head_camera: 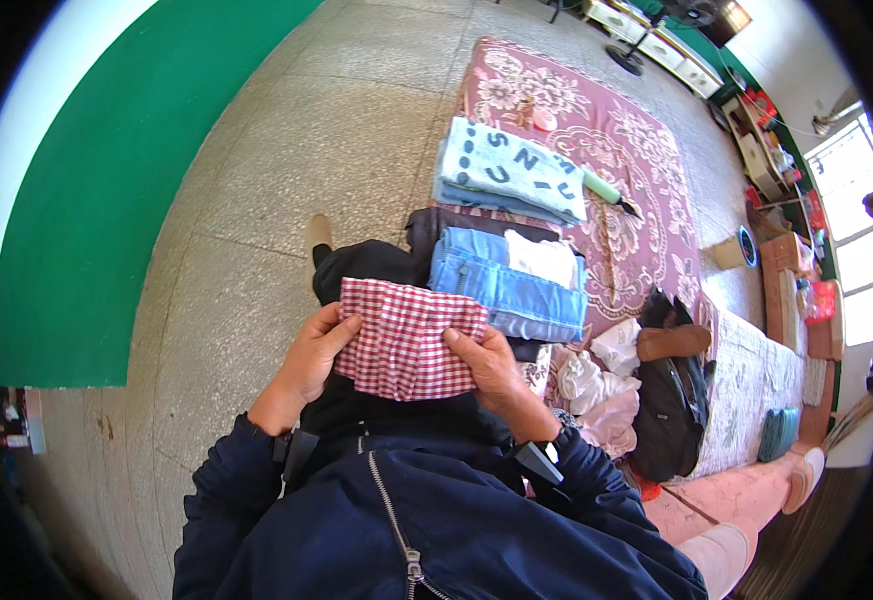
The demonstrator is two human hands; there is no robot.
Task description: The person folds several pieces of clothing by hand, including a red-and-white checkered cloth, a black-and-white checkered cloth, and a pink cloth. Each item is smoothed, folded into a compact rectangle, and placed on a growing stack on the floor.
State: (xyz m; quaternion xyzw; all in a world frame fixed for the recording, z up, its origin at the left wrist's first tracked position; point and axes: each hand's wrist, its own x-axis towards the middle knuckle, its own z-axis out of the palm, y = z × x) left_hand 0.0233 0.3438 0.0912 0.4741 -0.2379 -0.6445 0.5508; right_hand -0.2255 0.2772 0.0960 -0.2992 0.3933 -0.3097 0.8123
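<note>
My left hand and my right hand grip opposite sides of a red-and-white checked cloth, spread flat above my lap. Each thumb lies on top of the fabric, with the fingers beneath. Just beyond the cloth is a folded pale-blue denim garment with a white folded piece on it. Farther off, a stack of folded light-blue towels bears dark lettering. Part of a dark folded item shows between the denim and the towels.
A purple floral cloth covers the table ahead, holding a green bottle and a round container. Crumpled white and pink clothes and a black garment lie to my right, beside a pink seat. A standing fan is far ahead.
</note>
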